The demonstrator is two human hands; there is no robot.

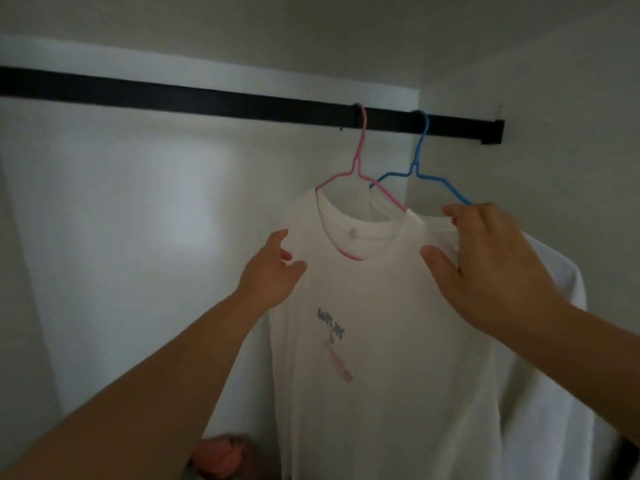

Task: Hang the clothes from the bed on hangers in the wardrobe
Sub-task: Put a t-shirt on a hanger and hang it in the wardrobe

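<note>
I was looking into a pale-walled wardrobe with a flat black hanging rail running across its upper part to the right wall. Two thin wire hangers were hooked over it near the right end: a pink wire hanger and, just beside it, a blue wire hanger. The white T-shirt with a small blue and pink print on the chest was hanging on the pink one, its collar sitting askew so that the pink wire showed through the neck opening. Behind it, on the blue hanger, hung another white garment.

My left hand was at the shirt's left shoulder, fingers spread apart and only touching the cloth, gripping nothing. My right hand was at the right shoulder, fingers loosely curled at the shoulder seam where the blue wire passes; I could not tell whether they pinched cloth or wire.

I judged this the settling step: shirt on the rail, being squared up. The next move called for tugging both shoulders evenly until the collar centred, then letting go and returning to the bed, which was out of view. Something pinkish lay on the wardrobe floor, too blurred to name.
</note>
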